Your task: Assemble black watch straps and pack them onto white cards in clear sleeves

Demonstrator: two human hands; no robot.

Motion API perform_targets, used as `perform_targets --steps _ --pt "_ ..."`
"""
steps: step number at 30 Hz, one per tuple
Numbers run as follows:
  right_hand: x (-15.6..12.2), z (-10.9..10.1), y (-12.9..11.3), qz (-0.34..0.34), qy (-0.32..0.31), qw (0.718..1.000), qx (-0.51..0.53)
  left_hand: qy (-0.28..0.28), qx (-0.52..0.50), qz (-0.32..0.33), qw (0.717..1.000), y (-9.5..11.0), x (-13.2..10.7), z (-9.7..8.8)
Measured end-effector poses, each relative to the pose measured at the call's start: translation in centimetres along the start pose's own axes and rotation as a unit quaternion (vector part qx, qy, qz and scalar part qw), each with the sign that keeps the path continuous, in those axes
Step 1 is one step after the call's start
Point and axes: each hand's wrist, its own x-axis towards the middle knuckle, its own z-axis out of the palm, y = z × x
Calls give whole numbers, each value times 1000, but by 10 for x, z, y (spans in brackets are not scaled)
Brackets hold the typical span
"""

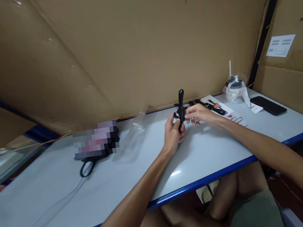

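A glossy black tool (pixel 181 98) with a rounded handle pointing up is held above the table, its exact kind unclear. My left hand (pixel 171 134) is closed around its lower part. My right hand (pixel 200 115) pinches the right side of its middle section, where there are some small light marks. Behind my right hand, other black pieces (pixel 218 110) lie on and beside a printed card (pixel 208 101). Small thin metal pieces (pixel 237 119) rest on the table near my right forearm.
A clear plastic package (pixel 131 133) lies left of my hands, beside a dark pouch (pixel 107 149) with a loop and a blurred-out top. On the right are a black phone (pixel 269 105) and a wrapped cup (pixel 234 88) with a straw. Cardboard walls (pixel 142 47) enclose the blue-edged table (pixel 95 196).
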Motion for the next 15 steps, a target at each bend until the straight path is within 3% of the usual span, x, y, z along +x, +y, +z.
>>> perform_targets --steps 7,15 --pt "5 -1 0 -55 11 998 -15 35 14 21 999 2 -2 4" --pt "3 -3 -2 -78 1 996 -32 29 31 43 998 0 -2 4"
